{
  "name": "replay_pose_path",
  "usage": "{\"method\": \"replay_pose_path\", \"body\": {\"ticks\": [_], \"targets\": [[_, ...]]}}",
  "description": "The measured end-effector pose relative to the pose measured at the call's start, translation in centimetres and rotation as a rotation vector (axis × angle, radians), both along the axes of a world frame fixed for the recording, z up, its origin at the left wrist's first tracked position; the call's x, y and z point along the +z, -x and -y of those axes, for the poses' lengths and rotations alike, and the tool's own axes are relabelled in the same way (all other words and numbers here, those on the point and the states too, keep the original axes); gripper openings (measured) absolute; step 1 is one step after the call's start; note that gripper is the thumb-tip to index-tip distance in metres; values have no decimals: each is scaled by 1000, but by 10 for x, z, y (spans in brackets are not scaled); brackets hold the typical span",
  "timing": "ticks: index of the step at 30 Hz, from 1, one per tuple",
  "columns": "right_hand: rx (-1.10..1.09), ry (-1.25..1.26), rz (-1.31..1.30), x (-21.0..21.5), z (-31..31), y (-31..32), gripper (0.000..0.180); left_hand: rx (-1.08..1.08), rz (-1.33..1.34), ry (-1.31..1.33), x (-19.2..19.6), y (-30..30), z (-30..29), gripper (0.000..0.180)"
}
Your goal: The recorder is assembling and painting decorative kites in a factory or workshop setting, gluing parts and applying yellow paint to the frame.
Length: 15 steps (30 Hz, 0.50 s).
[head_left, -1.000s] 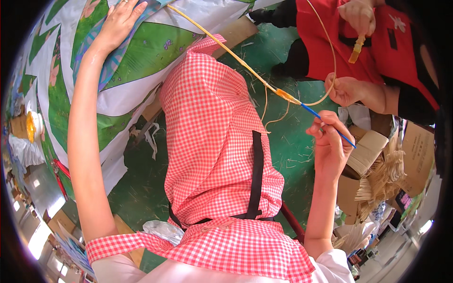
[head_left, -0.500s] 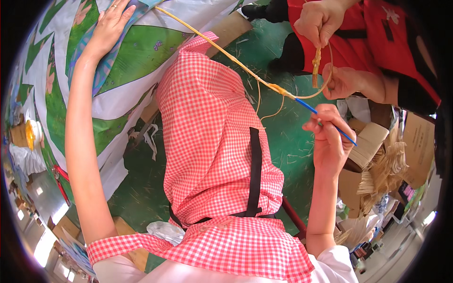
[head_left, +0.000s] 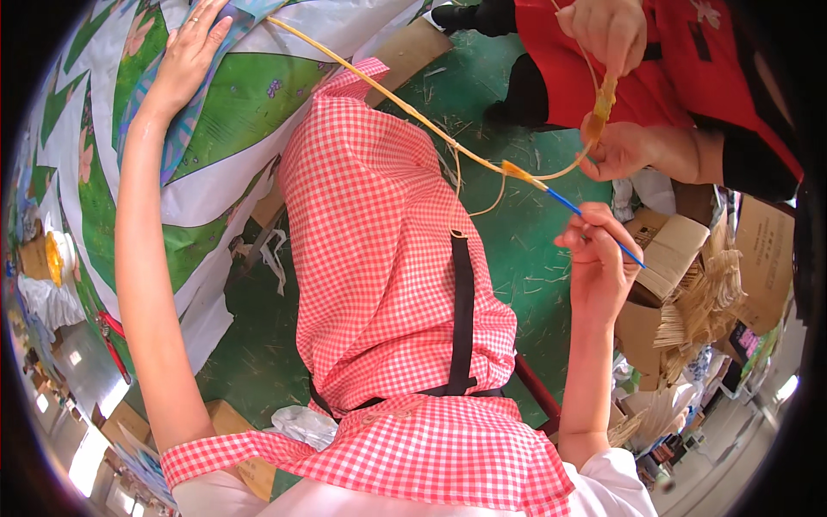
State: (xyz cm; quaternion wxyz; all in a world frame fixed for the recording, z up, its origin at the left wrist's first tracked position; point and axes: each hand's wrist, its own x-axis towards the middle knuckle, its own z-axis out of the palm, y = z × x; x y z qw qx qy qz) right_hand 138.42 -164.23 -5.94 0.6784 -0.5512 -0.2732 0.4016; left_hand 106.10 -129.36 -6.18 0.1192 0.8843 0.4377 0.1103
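Observation:
My left hand [head_left: 188,62] lies flat with fingers stretched on a blue-purple patterned sheet [head_left: 168,112] at the upper left. Pinched in the fingers of my right hand [head_left: 598,258] is a thin brush [head_left: 566,203] with a blue handle. Its yellow-coated tip [head_left: 515,171] rests against a long pale strip [head_left: 392,95], which looks like bamboo or cane. From the patterned sheet the strip runs toward a co-worker, where it curves upward. One hand of the co-worker [head_left: 610,30] holds a yellow-smeared brush [head_left: 603,110] at the strip; their other hand [head_left: 624,151] is at the curved part.
Large printed green-and-white sheets [head_left: 258,103] spread over the left side. Red-handled pliers [head_left: 112,332] and a yellow roll [head_left: 59,257] are at the far left. Cardboard boxes [head_left: 676,258] and bundled pale strips [head_left: 711,297] stand right. Below me is a green floor [head_left: 413,77].
The co-worker's brush has moved right, onto the curved strip. My right hand and brush have shifted slightly down and left. My left hand stays flat on the sheet.

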Motion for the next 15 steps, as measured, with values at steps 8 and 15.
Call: {"method": "replay_pose_path", "body": {"ticks": [8, 15], "targets": [[-28, 28, -65, -4, 8, 3, 23, -13, -23, -21, -3, 3, -2, 46], [-86, 37, -105, 0, 6, 7, 24, -12, -6, -16, -1, 1, 0, 45]]}}
